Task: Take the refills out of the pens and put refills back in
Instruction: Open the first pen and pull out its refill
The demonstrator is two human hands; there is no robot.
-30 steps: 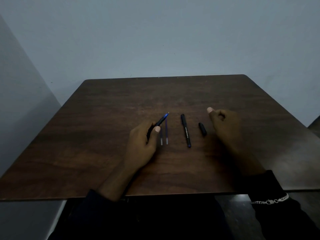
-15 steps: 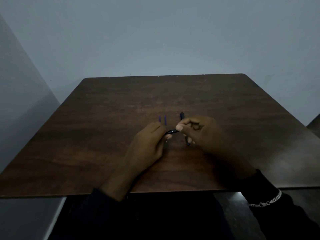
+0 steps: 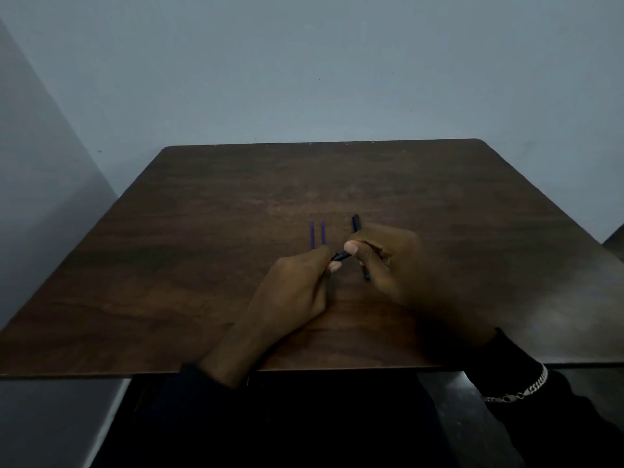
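A dark wooden table (image 3: 202,282) fills the view. My left hand (image 3: 297,292) and my right hand (image 3: 395,265) meet over its middle, both pinching one black pen (image 3: 341,255), of which only a short piece shows between the fingertips. Two thin blue refills (image 3: 317,233) lie side by side on the table just beyond my left hand. A second black pen (image 3: 356,223) lies on the table under my right hand, with only its far end and its near tip (image 3: 367,275) showing.
A plain grey wall rises behind the table's far edge. The table's near edge (image 3: 304,371) runs under my forearms. A metal bracelet (image 3: 520,390) hangs on my right wrist. A small black cap seen earlier is hidden beneath my right hand.
My right hand moved left from beside the small black cap onto the pen held in my left hand. The left hand swung the pen from pointing away to pointing right.
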